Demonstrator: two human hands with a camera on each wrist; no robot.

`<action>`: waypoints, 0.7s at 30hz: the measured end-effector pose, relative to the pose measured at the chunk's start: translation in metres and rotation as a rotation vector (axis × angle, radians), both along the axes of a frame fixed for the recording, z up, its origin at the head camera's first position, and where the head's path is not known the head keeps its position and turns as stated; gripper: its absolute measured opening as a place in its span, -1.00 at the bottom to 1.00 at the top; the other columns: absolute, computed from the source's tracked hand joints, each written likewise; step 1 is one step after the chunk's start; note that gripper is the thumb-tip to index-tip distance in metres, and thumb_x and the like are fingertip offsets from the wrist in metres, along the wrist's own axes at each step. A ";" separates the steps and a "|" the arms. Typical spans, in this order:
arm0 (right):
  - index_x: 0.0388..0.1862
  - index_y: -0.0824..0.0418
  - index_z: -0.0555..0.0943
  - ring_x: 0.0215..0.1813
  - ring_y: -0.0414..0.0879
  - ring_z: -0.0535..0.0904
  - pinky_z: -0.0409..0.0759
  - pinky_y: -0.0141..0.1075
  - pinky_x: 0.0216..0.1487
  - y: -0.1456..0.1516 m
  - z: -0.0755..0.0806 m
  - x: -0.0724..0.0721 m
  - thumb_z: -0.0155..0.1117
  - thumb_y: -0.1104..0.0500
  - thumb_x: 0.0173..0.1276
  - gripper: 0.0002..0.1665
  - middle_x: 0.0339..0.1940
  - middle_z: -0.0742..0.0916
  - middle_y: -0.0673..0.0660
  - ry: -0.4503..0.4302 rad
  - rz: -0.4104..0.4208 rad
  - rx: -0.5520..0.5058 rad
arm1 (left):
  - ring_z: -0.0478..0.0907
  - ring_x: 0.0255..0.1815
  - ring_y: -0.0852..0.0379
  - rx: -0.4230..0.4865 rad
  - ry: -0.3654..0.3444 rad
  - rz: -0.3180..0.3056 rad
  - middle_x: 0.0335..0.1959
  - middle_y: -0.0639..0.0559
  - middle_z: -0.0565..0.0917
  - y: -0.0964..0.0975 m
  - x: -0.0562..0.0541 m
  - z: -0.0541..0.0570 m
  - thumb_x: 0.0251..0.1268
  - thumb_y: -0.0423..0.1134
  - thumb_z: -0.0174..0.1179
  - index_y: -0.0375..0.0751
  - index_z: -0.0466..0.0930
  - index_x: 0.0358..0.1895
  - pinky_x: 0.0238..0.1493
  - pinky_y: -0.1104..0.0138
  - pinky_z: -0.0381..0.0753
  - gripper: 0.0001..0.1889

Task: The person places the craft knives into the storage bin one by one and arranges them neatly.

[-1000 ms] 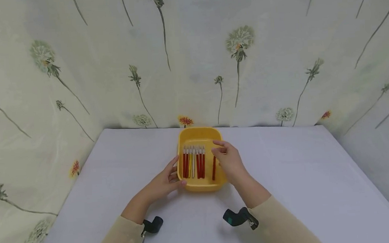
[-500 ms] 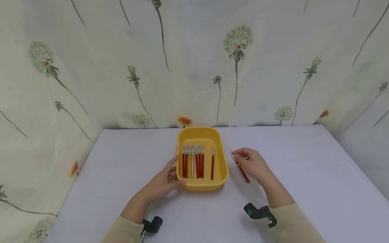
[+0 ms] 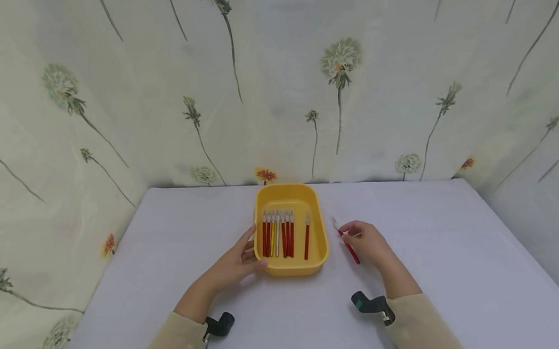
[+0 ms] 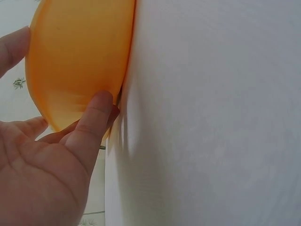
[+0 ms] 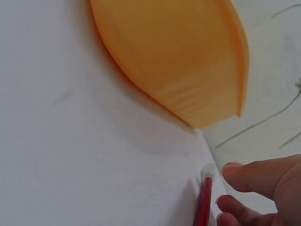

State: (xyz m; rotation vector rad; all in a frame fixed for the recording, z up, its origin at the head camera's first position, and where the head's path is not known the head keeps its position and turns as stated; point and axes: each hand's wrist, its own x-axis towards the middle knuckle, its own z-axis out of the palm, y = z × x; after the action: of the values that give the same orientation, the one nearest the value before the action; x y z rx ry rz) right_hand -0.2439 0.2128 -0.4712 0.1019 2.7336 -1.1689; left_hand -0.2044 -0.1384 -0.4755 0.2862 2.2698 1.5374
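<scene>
A yellow plastic tray (image 3: pixel 295 270) sits on the table, with several slim pen-shaped tools (image 3: pixel 278 236) in its left half. Most have red handles; some are yellow or silver, and all have whitish pointed tips. Another red one (image 3: pixel 306 242) lies alone toward the right. My left hand (image 3: pixel 234 260) holds the tray's near left corner, thumb at the front and fingers along the side. Outside the tray, a red pen-shaped tool (image 3: pixel 352 253) lies slanted on the table. My right hand (image 3: pixel 367 241) is beside it; in the right wrist view a gap shows between thumb (image 5: pixel 249 176) and tool.
White cloth covers the table (image 3: pixel 447 249). Behind it and at the sides hangs a pale curtain (image 3: pixel 274 89) printed with dandelions. A dark wrist camera (image 3: pixel 371 303) juts from the right sleeve, another (image 3: pixel 220 324) from the left.
My right hand has moved out of the tray to the right with a red pen-shaped tool, set it on the table and let go. The left hand has stayed in place.
</scene>
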 end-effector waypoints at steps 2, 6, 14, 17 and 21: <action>0.09 0.17 0.64 0.05 0.12 0.55 0.57 0.00 0.13 0.000 -0.002 0.000 0.23 0.16 0.47 -0.73 0.04 0.66 0.23 -0.004 0.001 0.002 | 0.36 0.44 -0.07 0.007 0.005 -0.005 0.51 -0.12 0.28 0.000 0.000 -0.001 0.23 0.08 0.39 0.26 -0.17 0.64 0.42 0.00 0.32 0.05; 0.09 0.19 0.64 0.08 0.16 0.53 0.52 0.09 0.20 -0.002 -0.004 0.000 0.26 0.17 0.46 -0.73 0.06 0.65 0.27 -0.018 -0.007 0.013 | 0.36 0.44 -0.10 0.034 0.008 -0.008 0.51 -0.18 0.28 0.001 -0.001 -0.001 0.26 0.01 0.39 0.21 -0.17 0.64 0.42 0.00 0.31 0.04; 0.13 0.17 0.63 -0.06 0.09 0.52 0.57 -0.01 0.10 -0.006 -0.004 0.000 0.26 0.20 0.44 -0.69 -0.01 0.66 0.24 -0.054 -0.032 0.052 | 0.37 0.44 -0.11 0.033 0.011 -0.006 0.51 -0.18 0.28 0.001 0.001 0.001 0.28 -0.01 0.38 0.19 -0.17 0.64 0.42 -0.02 0.31 0.02; 0.16 0.15 0.62 -0.13 0.06 0.52 0.61 -0.12 -0.03 -0.008 -0.005 0.000 0.25 0.23 0.44 -0.67 -0.04 0.65 0.22 -0.077 -0.039 0.079 | 0.37 0.44 -0.10 0.030 0.012 -0.011 0.52 -0.18 0.27 0.000 0.001 0.001 0.27 0.02 0.38 0.19 -0.17 0.64 0.42 -0.01 0.31 0.03; 0.17 0.14 0.63 -0.15 0.06 0.53 0.64 -0.13 -0.10 -0.010 -0.003 0.003 0.24 0.26 0.42 -0.65 -0.05 0.66 0.23 -0.079 -0.036 0.122 | 0.37 0.44 -0.09 0.018 0.009 -0.010 0.52 -0.16 0.27 0.000 0.001 0.001 0.26 0.05 0.38 0.21 -0.18 0.64 0.42 -0.01 0.32 0.04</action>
State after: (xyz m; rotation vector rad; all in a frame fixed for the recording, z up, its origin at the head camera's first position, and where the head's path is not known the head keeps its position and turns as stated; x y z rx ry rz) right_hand -0.2409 0.2030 -0.4744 0.2089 2.7423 -0.9835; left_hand -0.2036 -0.1380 -0.4748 0.3101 2.2593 1.5557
